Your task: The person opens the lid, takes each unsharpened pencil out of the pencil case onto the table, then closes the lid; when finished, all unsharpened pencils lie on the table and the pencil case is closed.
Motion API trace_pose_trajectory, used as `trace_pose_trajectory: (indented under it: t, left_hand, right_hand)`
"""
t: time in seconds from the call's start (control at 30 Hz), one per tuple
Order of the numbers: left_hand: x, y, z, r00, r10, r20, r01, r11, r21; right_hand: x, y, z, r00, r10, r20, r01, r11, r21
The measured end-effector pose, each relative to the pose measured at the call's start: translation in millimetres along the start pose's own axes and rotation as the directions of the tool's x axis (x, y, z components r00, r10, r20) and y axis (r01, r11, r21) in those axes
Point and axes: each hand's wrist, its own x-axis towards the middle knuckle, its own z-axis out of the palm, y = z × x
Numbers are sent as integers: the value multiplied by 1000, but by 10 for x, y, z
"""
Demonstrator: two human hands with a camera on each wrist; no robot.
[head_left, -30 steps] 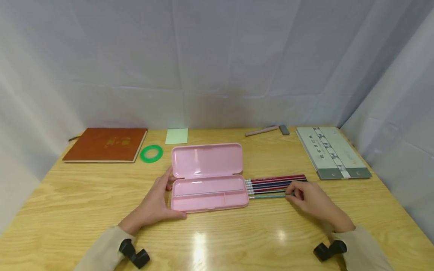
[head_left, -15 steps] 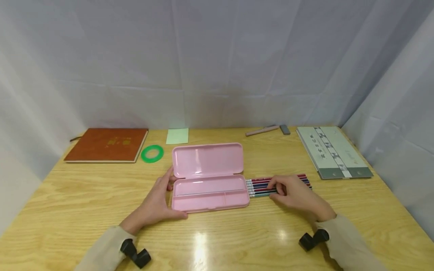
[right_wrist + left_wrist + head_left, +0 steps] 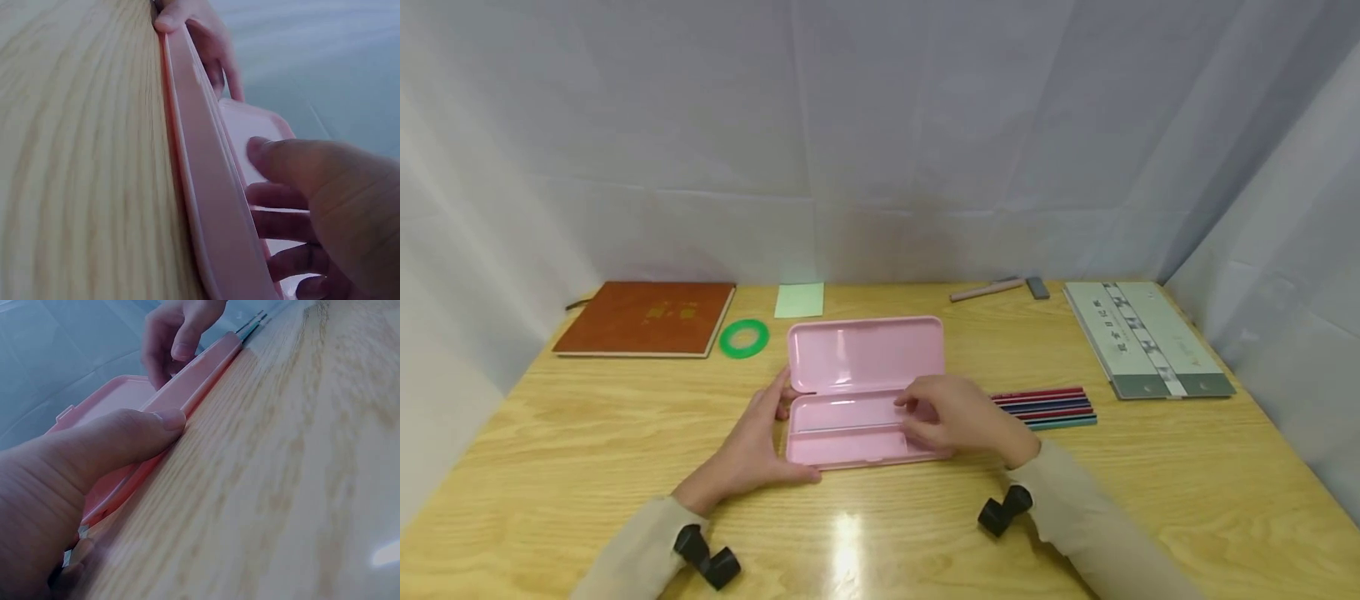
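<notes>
A pink pencil case (image 3: 848, 448) lies with its lid raised, showing a long divider inside; its front wall runs across both wrist views. My left hand (image 3: 745, 458) grips the left end, thumb on the front edge and fingers round the back corner. Over the right part of the tray hovers my right hand (image 3: 966, 417), thumb and fingers apart. No object shows between them in the right wrist view, where the thumb (image 3: 294, 159) is above the case edge. Several pencils (image 3: 1052, 406) lie side by side to the right, their eraser ends hidden behind my right hand.
A brown notebook (image 3: 647, 318), a green tape roll (image 3: 744, 338) and pale green sticky notes (image 3: 799, 300) lie at the back left. Behind the case's right side are a pink pen (image 3: 987, 290) and a grey eraser (image 3: 1037, 287). A pale grey notebook (image 3: 1150, 340) lies far right.
My right hand has moved left, from the outer part of the pencils to above the pencil case. The nearest teal pencil now lies against the others. My left hand keeps its place.
</notes>
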Motion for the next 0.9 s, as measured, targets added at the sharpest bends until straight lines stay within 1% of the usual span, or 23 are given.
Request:
trace_pose_trajectory:
  t: [0.1, 0.17, 0.27, 0.37, 0.43, 0.6, 0.77, 0.9]
  left_hand:
    - [4, 8, 11, 1000, -5, 3, 5, 1000, 6]
    - [1, 15, 12, 1000, -7, 3, 7, 1000, 13]
    - [-4, 24, 9, 1000, -8, 1, 8, 1000, 23]
    - [-8, 30, 5, 1000, -11, 0, 11, 1000, 28]
    - [-11, 31, 4, 1000, -14, 1, 13, 999, 29]
    - [-18, 32, 2, 1000, -19, 1, 19, 1000, 22]
    - [-11, 36, 4, 1000, -13, 4, 13, 1000, 19]
    - [-11, 30, 3, 1000, -19, 6, 19, 1000, 20]
  right_hand:
    - [57, -49, 48, 998, -5, 69, 5, 1000, 1]
    - [71, -64, 70, 994, 11, 104, -13, 1000, 18]
    - [79, -77, 88, 990, 48, 134, -56, 997, 50]
    - [91, -80, 101, 987, 75, 142, -86, 994, 72]
    - [102, -87, 108, 988, 72, 139, -83, 994, 73]
    - [125, -99, 127, 994, 31, 104, -39, 997, 71]
    - [112, -74, 137, 999, -18, 43, 12, 992, 126]
    - [79, -52, 100, 998, -60, -29, 64, 983, 170]
